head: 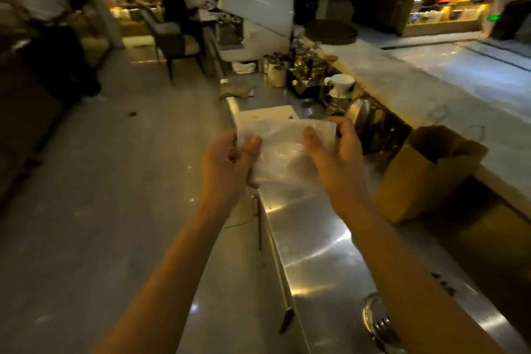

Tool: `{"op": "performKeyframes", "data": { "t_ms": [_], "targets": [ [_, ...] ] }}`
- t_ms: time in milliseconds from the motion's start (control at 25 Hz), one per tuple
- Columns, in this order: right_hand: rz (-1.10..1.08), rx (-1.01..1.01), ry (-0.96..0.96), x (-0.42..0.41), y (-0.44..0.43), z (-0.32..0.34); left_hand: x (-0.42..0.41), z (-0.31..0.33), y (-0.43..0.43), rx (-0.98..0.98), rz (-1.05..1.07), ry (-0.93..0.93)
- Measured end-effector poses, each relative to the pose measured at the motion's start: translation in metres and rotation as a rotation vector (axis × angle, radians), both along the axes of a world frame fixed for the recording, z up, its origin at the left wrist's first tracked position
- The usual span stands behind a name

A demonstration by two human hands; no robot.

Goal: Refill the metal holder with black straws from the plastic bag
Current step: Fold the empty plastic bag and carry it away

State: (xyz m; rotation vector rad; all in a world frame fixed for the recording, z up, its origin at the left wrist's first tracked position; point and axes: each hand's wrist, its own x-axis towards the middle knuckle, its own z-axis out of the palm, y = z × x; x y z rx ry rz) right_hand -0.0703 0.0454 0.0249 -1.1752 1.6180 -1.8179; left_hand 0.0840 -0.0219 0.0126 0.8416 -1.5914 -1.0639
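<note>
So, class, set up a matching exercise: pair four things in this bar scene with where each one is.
Things:
1. plastic bag
2. brown paper bag
3. white machine
4. white cup

Places:
A. far end of the counter
B. held between both hands
C. right of the hands, on the counter
D. beyond the hands, among metal jugs

Pairs: 1-B, 2-C, 3-A, 4-D

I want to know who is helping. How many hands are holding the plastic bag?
2. The left hand pinches the plastic bag's left edge, and the right hand pinches its top right corner, above the metal counter. No other hands show.
</note>
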Motion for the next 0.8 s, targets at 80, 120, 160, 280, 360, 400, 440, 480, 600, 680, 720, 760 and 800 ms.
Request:
{"op": "performKeyframes", "data": {
  "t_ms": [80,120,160,280,360,400,440,480,600,680,720,760,800],
  "targets": [
    [0.224,0.002,-0.099,0.033,-0.011,-0.003,0.045,0.002,0.01,0.002,0.189,-0.002],
    [0.331,0.03,-0.13,0.052,-0.015,-0.004,0.069,0.002,0.018,-0.001,0.283,-0.005],
    [0.423,0.064,-0.141,0.073,-0.018,-0.006,0.096,0.004,0.028,0.0,0.375,-0.011],
    [0.674,0.111,-0.136,0.141,-0.021,-0.009,0.172,0.006,0.061,0.005,0.601,-0.032],
    [0.818,0.148,-0.1,0.194,-0.016,-0.008,0.223,0.004,0.089,0.017,0.742,-0.057],
    [0.877,0.162,-0.075,0.216,-0.012,-0.008,0.245,0.003,0.1,0.024,0.801,-0.061],
    [0.939,0.174,-0.037,0.243,-0.007,-0.008,0.27,0.001,0.115,0.026,0.863,-0.062],
    [0.983,0.179,-0.005,0.263,-0.003,-0.009,0.291,-0.001,0.126,0.029,0.908,-0.059],
    [1.071,0.174,0.032,0.333,0.013,-0.016,0.356,-0.012,0.165,0.064,0.995,-0.026],
    [1.11,0.182,0.033,0.385,0.027,-0.023,0.4,-0.019,0.194,0.115,1.016,0.022],
    [1.135,0.189,0.048,0.412,0.035,-0.027,0.425,-0.024,0.208,0.149,1.02,0.056],
    [1.169,0.202,0.067,0.445,0.045,-0.034,0.455,-0.032,0.226,0.194,1.024,0.085],
    [1.199,0.214,0.086,0.474,0.054,-0.042,0.482,-0.041,0.243,0.242,1.013,0.107]
  ]
}}
